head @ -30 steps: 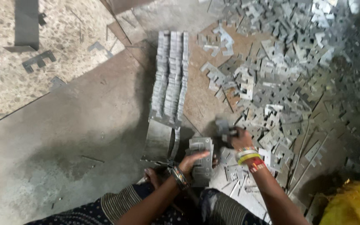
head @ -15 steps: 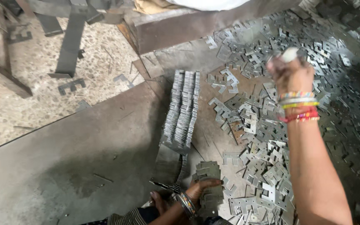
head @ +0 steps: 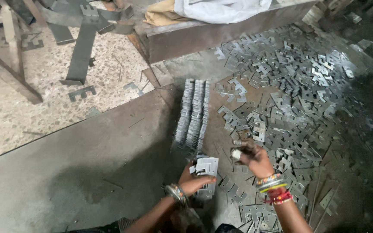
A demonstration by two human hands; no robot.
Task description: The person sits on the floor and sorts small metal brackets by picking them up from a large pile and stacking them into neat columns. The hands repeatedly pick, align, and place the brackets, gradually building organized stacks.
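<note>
My left hand (head: 194, 181) grips a small stack of flat E-shaped metal plates (head: 206, 171), held upright just in front of a long row of the same plates (head: 192, 114) standing on edge on the floor. My right hand (head: 252, 157) hovers to the right of that stack, fingers curled with a small plate piece pinched at the fingertips, over the edge of a wide scatter of loose E-shaped plates (head: 290, 99). Both wrists wear bangles.
A dark metal sheet (head: 87, 164) covers the floor to the left. A metal beam (head: 221, 32) with cloth on it lies at the back. Metal strips (head: 80, 51) and a frame leg (head: 9, 64) rest on the speckled floor at the upper left.
My right hand has come down from over the far scatter to beside the held stack. The view has tilted. My left hand still holds its stack.
</note>
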